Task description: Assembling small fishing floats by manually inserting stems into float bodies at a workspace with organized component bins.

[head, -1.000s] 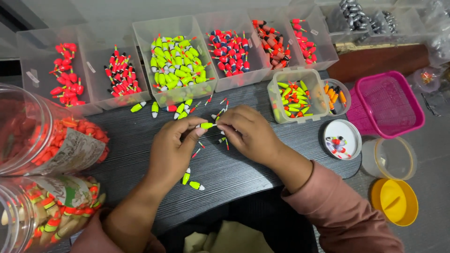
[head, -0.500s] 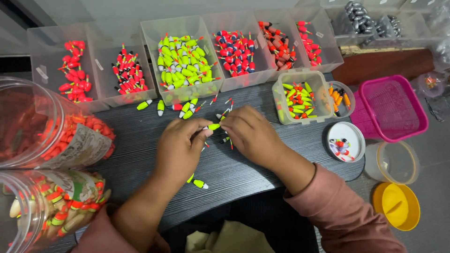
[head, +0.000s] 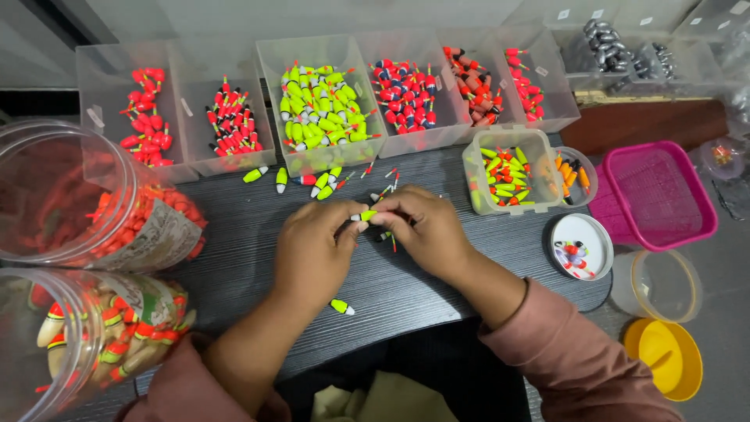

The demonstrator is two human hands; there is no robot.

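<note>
Head view: both hands meet at the middle of the dark grained table [head: 234, 258]; the left hand [head: 316, 246] and the right hand [head: 422, 227] have fingertips pinched together on one small yellow-green float [head: 364, 215], held between them w/ a thin red stem sticking out, probably so both can work on it close to the eyes. Other floats are smooth, glossy plastic, oval: loose ones [head: 341, 307] lie near the wrists, rest is sorted by colour in clear bins [head: 324, 101] behind, and big round jars [head: 86, 203] sit at the left.

Back: row of bins [head: 336, 156] holding floats
Left: two jars [head: 86, 234]
Centre: hands [head: 375, 234] on table [head: 234, 266]
Right: tubs [head: 508, 168], lids [head: 582, 246]
</note>
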